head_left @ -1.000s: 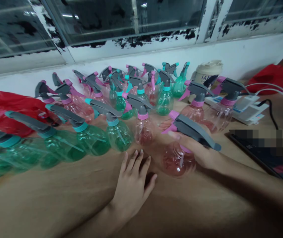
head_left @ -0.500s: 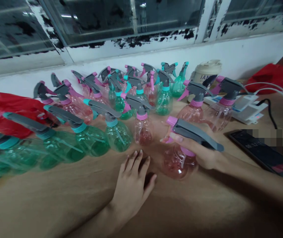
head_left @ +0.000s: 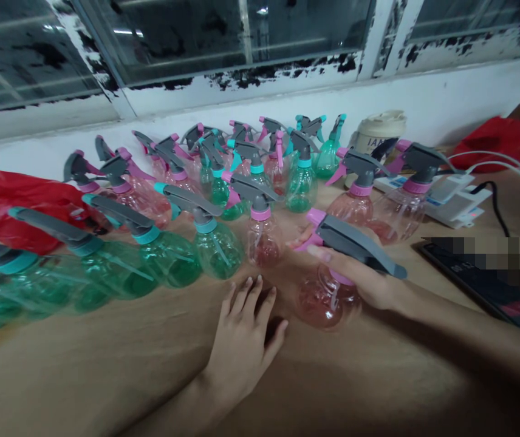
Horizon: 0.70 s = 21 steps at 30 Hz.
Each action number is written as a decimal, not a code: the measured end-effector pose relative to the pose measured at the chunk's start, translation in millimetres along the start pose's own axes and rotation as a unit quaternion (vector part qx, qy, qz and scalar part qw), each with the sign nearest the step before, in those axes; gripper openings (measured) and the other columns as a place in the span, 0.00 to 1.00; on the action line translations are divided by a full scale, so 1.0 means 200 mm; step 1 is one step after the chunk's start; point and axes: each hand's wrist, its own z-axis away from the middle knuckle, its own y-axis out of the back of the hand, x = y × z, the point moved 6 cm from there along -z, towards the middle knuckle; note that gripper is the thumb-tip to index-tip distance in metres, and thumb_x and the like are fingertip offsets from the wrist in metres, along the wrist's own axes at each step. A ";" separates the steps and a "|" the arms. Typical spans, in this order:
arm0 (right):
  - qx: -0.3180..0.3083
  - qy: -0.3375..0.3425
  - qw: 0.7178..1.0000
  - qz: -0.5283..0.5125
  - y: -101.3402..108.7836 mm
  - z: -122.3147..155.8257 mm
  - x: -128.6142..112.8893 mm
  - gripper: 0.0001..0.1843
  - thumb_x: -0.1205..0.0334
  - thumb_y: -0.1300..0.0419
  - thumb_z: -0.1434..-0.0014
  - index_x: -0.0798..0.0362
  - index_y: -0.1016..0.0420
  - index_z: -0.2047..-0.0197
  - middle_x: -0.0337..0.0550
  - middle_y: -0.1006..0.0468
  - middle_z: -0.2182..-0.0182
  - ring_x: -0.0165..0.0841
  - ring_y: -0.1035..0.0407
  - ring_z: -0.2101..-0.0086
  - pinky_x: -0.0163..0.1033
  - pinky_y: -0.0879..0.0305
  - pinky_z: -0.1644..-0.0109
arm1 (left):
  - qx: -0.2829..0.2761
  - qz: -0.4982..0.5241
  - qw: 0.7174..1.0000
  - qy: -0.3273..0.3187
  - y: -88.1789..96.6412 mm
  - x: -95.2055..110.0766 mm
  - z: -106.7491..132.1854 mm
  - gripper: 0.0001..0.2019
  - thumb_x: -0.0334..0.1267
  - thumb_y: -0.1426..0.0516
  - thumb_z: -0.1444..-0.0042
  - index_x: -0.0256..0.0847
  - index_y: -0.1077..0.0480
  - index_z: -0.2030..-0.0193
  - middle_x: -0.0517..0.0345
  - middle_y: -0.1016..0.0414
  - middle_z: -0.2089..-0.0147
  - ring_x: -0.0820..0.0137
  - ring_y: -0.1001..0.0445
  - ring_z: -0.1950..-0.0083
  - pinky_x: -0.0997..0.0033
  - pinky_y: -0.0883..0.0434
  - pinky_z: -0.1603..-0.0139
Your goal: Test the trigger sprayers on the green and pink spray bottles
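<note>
My right hand (head_left: 355,270) is closed round the neck and trigger of a pink spray bottle (head_left: 319,303) with a grey and pink head. The bottle is nearly upright, low at the tabletop; whether its base touches the wood I cannot tell. My left hand (head_left: 244,337) lies flat on the table with its fingers apart, holding nothing. Just beyond its fingertips stand another pink spray bottle (head_left: 263,240) and a green spray bottle (head_left: 218,250) with a turquoise collar.
Several more green and pink spray bottles stand in rows to the left and back. A red plastic bag (head_left: 23,206) lies at left, another red bag (head_left: 501,142) at back right. Near a lidded tub (head_left: 381,130) is a power strip (head_left: 455,203) with cables. A phone (head_left: 478,285) lies right.
My right hand and the pink spray bottle have shifted very slightly left. My left hand stays in place.
</note>
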 end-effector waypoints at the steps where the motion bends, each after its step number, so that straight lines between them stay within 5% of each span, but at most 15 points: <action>1: 0.008 0.003 1.000 0.004 0.00 0.00 0.00 0.04 0.56 0.41 0.40 0.45 0.27 0.65 0.38 0.26 0.69 0.36 0.30 0.65 0.43 0.34 0.58 | 0.002 -0.001 1.000 -0.001 0.00 0.00 0.00 0.19 0.44 0.49 0.37 0.37 0.32 0.43 0.43 0.32 0.40 0.53 0.37 0.38 0.47 0.39 0.41; 8: 0.053 -0.026 0.996 0.066 0.00 0.03 0.00 0.14 0.52 0.42 0.40 0.49 0.31 0.74 0.35 0.35 0.78 0.30 0.39 0.75 0.39 0.39 0.69 | -0.004 -0.004 1.000 -0.002 -0.01 0.00 0.00 0.20 0.45 0.49 0.36 0.36 0.32 0.43 0.43 0.33 0.39 0.53 0.38 0.37 0.47 0.40 0.40; 12: 0.064 -0.020 0.996 0.054 0.01 0.03 -0.01 0.11 0.52 0.41 0.41 0.50 0.27 0.69 0.35 0.33 0.76 0.30 0.37 0.74 0.38 0.39 0.69 | -0.004 -0.008 1.000 -0.002 -0.01 0.00 0.00 0.20 0.44 0.49 0.36 0.36 0.33 0.42 0.43 0.34 0.39 0.53 0.39 0.37 0.47 0.40 0.40; 21: -0.005 -0.011 0.998 0.065 -0.01 0.00 -0.04 0.16 0.51 0.46 0.38 0.48 0.31 0.74 0.37 0.33 0.76 0.33 0.35 0.73 0.41 0.36 0.65 | -0.005 -0.008 1.000 -0.004 -0.01 0.00 0.00 0.20 0.44 0.49 0.36 0.36 0.32 0.42 0.43 0.33 0.39 0.53 0.38 0.37 0.47 0.40 0.39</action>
